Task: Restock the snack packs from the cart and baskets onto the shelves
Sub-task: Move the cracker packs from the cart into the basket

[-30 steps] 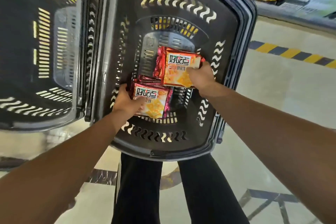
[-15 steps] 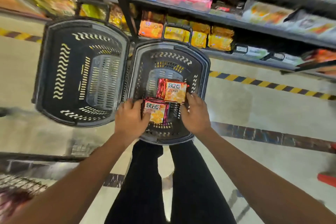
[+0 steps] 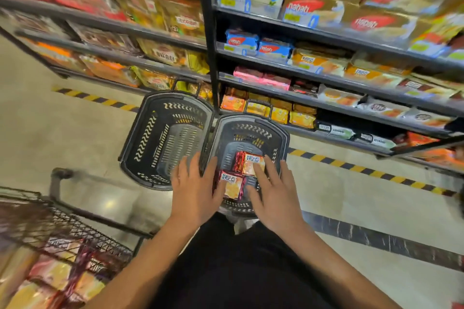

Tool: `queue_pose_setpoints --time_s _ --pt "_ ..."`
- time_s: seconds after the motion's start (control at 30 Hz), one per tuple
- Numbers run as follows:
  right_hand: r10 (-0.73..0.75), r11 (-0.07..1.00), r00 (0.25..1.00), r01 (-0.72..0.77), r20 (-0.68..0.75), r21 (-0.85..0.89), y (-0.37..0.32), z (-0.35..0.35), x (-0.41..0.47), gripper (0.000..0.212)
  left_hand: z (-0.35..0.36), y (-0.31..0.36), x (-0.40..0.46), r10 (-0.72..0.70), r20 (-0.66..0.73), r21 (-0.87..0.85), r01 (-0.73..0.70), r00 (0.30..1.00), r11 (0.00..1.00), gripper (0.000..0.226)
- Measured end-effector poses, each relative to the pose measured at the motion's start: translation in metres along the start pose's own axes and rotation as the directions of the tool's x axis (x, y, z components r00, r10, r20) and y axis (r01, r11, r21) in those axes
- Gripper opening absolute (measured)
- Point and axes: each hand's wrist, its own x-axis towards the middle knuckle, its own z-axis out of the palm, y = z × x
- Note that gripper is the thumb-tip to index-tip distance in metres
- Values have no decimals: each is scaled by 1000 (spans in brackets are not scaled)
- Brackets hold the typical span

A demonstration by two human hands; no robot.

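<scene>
Two red-and-orange snack packs lie in the right black basket (image 3: 283, 138) on the floor: an upper pack (image 3: 247, 162) and a lower pack (image 3: 232, 184). My left hand (image 3: 193, 190) hovers over the gap between the two baskets, fingers spread, holding nothing. With fingers apart, my right hand (image 3: 273, 193) hovers over the right basket's near side; its fingertips overlap the upper pack in the view. The shelves (image 3: 326, 104) behind the baskets hold rows of snack packs, with similar orange packs (image 3: 301, 119) on the lowest level.
An empty black basket (image 3: 140, 138) stands to the left of the filled one. A wire cart (image 3: 62, 231) with several snack packs (image 3: 52, 273) is at the lower left. Yellow-black floor tape (image 3: 364, 169) runs along the shelf foot. My legs are below the baskets.
Both hands have let go of the packs, which stay in the basket, and now hover with fingers spread. The view has pulled back, bringing the shelves and cart into sight.
</scene>
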Motion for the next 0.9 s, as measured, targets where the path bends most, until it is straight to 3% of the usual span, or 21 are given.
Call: queue_pose_setpoints --time_s 0.43,0.53,0.67,0.9 --pt "-335 936 942 334 9 -116 -2 -42 -43 66 -14 2 -127 -344 -204 -25 347 916 938 67" --pt "-445 886 894 448 56 -117 -20 -37 -52 63 -7 6 -160 -459 -191 -65 456 867 888 65" --pt "-625 778 780 625 10 -62 -45 -23 -66 55 3 2 -206 -605 -143 -80 600 783 796 67" --pt "-700 683 665 730 260 -29 -106 -9 -91 67 13 -21 -285 -787 -127 -144 774 604 617 65"
